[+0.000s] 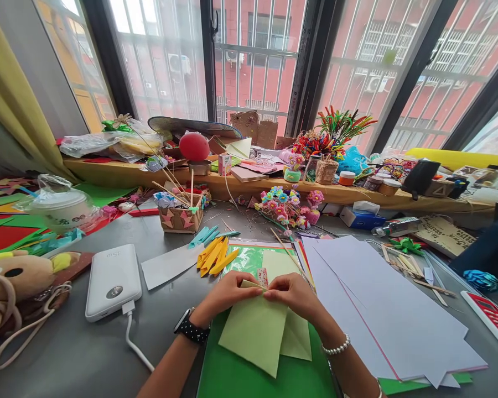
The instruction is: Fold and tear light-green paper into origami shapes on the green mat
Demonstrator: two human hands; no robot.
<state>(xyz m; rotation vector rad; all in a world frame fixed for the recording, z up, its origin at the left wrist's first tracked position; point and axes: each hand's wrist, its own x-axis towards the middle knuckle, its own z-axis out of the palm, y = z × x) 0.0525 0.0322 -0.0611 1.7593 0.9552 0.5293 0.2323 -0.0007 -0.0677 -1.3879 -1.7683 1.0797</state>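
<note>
A folded sheet of pale green paper [255, 331] is pinched along its far edge by both of my hands. My left hand [230, 290] grips it near the far left corner, with the thumb and fingers pressed together. Right beside it, my right hand [299, 296] pinches the same edge, its fingertips almost touching those of the left. Another pale green piece [297, 337] shows partly from under the folded one. Beneath lies a pack of bright green paper [228, 381]. A small patterned red-and-white piece [262, 276] shows just beyond my fingertips.
Yellow folded strips [216, 257] and a grey-white card [168, 271] lie to the left, near a white power bank [113, 282]. White sheets [382, 304] spread on the right. Behind stand a cardboard box [181, 215] with sticks and a flower bunch [282, 204].
</note>
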